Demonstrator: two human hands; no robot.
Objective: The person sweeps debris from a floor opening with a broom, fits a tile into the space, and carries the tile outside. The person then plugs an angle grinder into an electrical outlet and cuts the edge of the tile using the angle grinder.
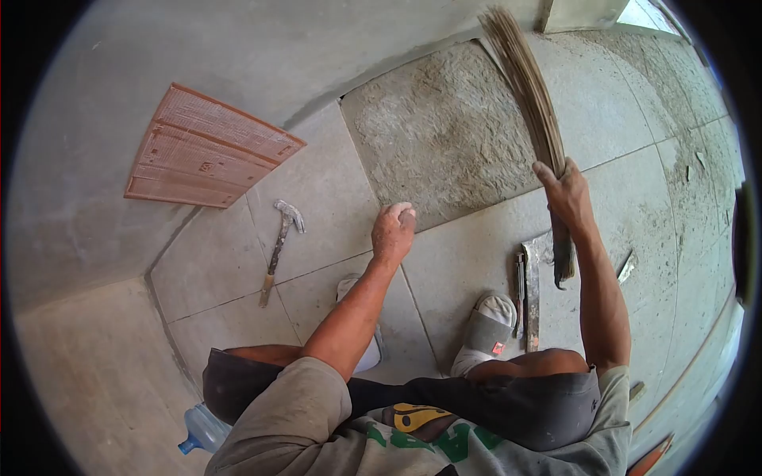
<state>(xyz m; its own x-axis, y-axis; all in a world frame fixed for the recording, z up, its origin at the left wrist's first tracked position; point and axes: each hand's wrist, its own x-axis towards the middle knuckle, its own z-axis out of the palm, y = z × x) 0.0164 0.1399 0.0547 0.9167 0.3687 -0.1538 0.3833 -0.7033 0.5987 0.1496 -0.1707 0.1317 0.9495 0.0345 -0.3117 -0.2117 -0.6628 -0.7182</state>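
Note:
My right hand [566,190] is closed around a stick broom [528,87], a long bundle of thin brown sticks. Its bristles point up and away, over the right side of a square patch of rough grey mortar [444,127] set among the floor tiles. Close to the patch's near edge, my left hand [394,230] is curled into a fist. Whatever its fingers may hold is hidden. A claw hammer [279,250] lies on the tiles to the left of that hand.
A reddish tile [208,151] leans against the grey wall [238,47] at left. Flat metal tools [533,293] lie beside my right foot [486,329]. Crumbs of debris [667,87] cover the floor at far right. A clear plastic bottle [208,428] is at lower left.

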